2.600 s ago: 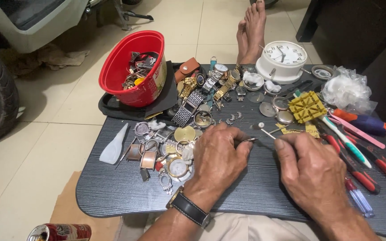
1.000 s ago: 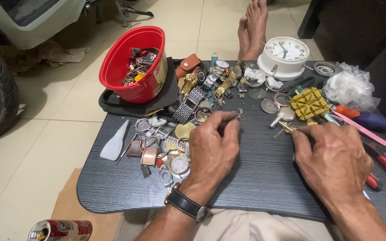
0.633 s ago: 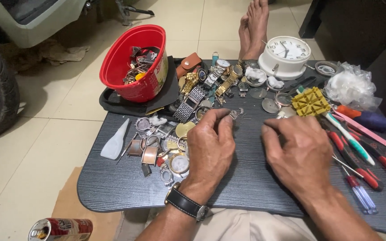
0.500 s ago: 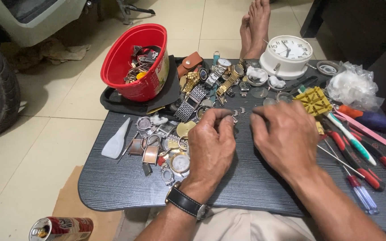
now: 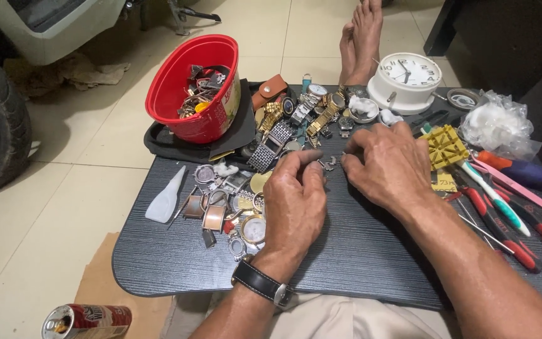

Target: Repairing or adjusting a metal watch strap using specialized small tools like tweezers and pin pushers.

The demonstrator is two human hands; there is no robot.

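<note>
While cluttered, dark tabletop [image 5: 359, 251], tiled floor [image 5: 64, 207].

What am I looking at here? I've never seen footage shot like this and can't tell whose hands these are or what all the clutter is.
The picture comes from a camera worn on a person's head, looking down, so both hands are that person's own. The left hand, with a black-strapped wristwatch on its wrist, and the right hand meet over a small metal part on a dark wood-grain table; whether either hand actually pinches it is too small to tell. To the left lies a pile of watch cases; behind it, watch bands and a red bucket of parts. At the far edge stands a white alarm clock. On the right lie red-handled screwdrivers and a yellow plastic tool. Bare feet rest on the tiled floor beyond.
</note>
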